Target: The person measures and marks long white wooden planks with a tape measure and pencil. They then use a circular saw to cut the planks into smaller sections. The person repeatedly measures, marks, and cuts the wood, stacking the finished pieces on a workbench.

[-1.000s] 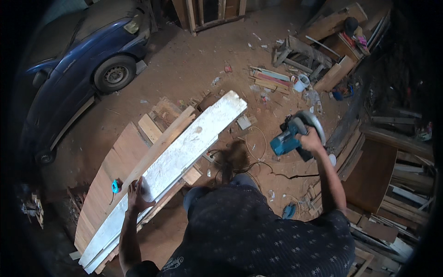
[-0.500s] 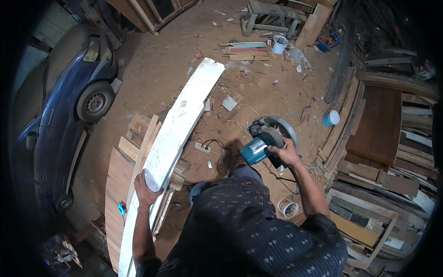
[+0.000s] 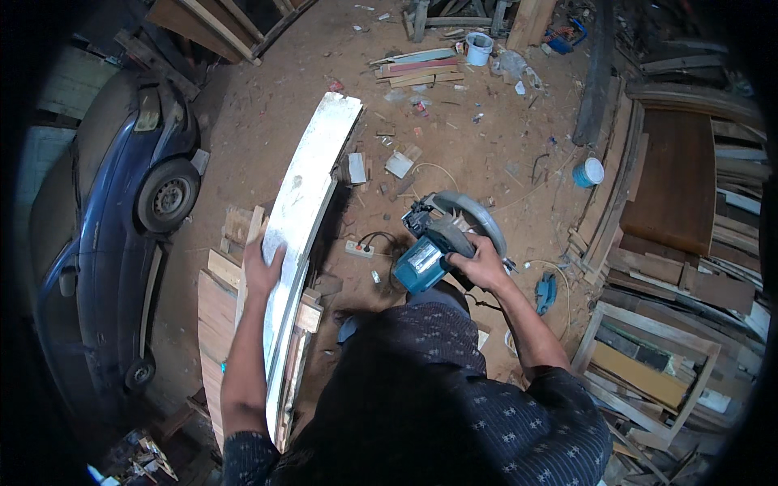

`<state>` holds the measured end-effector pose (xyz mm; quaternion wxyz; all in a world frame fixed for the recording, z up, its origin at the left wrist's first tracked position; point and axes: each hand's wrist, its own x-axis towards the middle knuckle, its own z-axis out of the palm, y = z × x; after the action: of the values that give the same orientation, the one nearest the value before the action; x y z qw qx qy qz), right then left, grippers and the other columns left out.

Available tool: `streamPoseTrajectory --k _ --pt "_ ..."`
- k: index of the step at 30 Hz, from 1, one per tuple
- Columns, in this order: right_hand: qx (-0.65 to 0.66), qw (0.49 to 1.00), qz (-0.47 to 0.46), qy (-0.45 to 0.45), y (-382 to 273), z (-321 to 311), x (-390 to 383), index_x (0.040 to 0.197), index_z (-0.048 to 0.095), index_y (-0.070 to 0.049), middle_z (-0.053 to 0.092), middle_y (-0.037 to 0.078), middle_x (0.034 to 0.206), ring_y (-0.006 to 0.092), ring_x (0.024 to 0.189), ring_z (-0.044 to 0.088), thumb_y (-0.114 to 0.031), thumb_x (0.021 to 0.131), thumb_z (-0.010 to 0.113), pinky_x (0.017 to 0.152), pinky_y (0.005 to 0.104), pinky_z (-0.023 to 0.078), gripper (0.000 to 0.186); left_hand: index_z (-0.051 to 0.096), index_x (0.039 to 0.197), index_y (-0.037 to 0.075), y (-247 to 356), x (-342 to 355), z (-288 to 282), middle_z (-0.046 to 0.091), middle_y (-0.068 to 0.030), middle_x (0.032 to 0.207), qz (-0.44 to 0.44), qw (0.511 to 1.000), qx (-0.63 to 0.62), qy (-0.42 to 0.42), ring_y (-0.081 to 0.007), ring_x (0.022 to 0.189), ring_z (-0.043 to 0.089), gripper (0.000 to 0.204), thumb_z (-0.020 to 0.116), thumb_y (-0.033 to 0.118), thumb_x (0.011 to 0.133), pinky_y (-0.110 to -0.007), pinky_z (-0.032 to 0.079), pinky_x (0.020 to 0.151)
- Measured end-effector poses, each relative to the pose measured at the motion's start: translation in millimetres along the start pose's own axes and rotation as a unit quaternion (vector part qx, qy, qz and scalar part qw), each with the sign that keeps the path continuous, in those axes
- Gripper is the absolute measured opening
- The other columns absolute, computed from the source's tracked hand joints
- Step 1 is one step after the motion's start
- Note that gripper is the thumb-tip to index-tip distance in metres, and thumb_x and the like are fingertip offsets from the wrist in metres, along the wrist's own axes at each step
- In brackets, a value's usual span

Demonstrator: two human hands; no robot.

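Saw [image 3: 421,265], hard blue-green casing with a rounded grey metal guard, is held clear of the dirt floor [image 3: 324,49], to the right of the long white board [image 3: 304,182]. The right hand [image 3: 480,266] has its fingers curled closed around the saw's handle. The left hand [image 3: 263,266] lies on the board's left edge, thumb spread from the fingers and laid on the white face; I cannot tell how firmly those fingers grip, as their tips are hard to see. The board is smooth and flat, scuffed with faint grey marks, and its far end is uneven. Along its left edge sits a smooth reddish plywood sheet [image 3: 215,312]; rough wood blocks [image 3: 309,312] jut from under its right edge.

A white power strip [image 3: 359,249] with black plugs in it lies on the floor between board and saw. Toward the floor's far edge, thin wood strips [image 3: 421,69] lie beside a round white bucket [image 3: 479,50], its contents unclear. A blue tub [image 3: 588,172] stands nearer the floor's right edge. A rectangular wooden frame [image 3: 660,330] has a yellowish board [image 3: 636,374] within its sides.
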<state>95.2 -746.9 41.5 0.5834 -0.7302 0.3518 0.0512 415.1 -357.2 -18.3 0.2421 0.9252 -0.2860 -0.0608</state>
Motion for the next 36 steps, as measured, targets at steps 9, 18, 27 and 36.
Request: streamPoseTrajectory --k 9,18,27,36 --pt "-0.021 0.999 0.006 0.024 11.9 -1.9 -4.9 0.118 0.069 0.003 0.074 0.014 0.1 0.0202 0.093 0.068 -0.016 0.08 0.073 0.087 0.0355 0.052 0.043 0.057 0.138 -0.002 87.3 207.0 46.1 0.069 -0.0211 0.122 -0.109 0.95 -0.197 -0.216 -0.0274 0.112 0.067 0.078 0.077 0.051 0.086 -0.04 0.051 0.099" --pt "0.022 0.999 0.048 0.014 0.6 -0.3 -13.8 0.119 0.068 0.005 0.074 0.013 0.099 0.0165 0.092 0.067 -0.013 0.082 0.073 0.086 0.0322 0.052 0.041 0.062 0.132 -0.004 94.5 207.8 62.4 0.068 -0.0238 0.124 -0.129 0.971 -0.077 -0.186 -0.0369 0.114 0.066 0.085 0.066 0.068 0.088 -0.047 0.049 0.102" --pt "-0.008 0.989 -0.147 -0.023 -59.5 24.1 -12.5 0.12 0.066 0.005 0.074 0.02 0.099 0.0215 0.093 0.071 -0.018 0.084 0.075 0.086 0.0353 0.053 0.043 0.044 0.145 -0.009 78.9 72.7 57.4 0.052 -0.032 0.136 -0.016 0.992 0.067 0.101 -0.0468 0.129 0.047 0.091 0.071 0.056 0.087 -0.056 0.033 0.112" --pt "-0.059 0.965 -0.248 -0.066 -109.2 71.4 15.9 0.117 0.066 0.006 0.074 0.021 0.091 0.023 0.082 0.074 -0.017 0.082 0.075 0.077 0.0363 0.056 0.043 0.039 0.149 -0.009 75.9 23.8 48.8 0.048 -0.0319 0.139 -0.128 0.982 0.067 0.12 -0.0471 0.135 0.04 0.112 0.07 0.073 0.078 -0.059 0.02 0.119"
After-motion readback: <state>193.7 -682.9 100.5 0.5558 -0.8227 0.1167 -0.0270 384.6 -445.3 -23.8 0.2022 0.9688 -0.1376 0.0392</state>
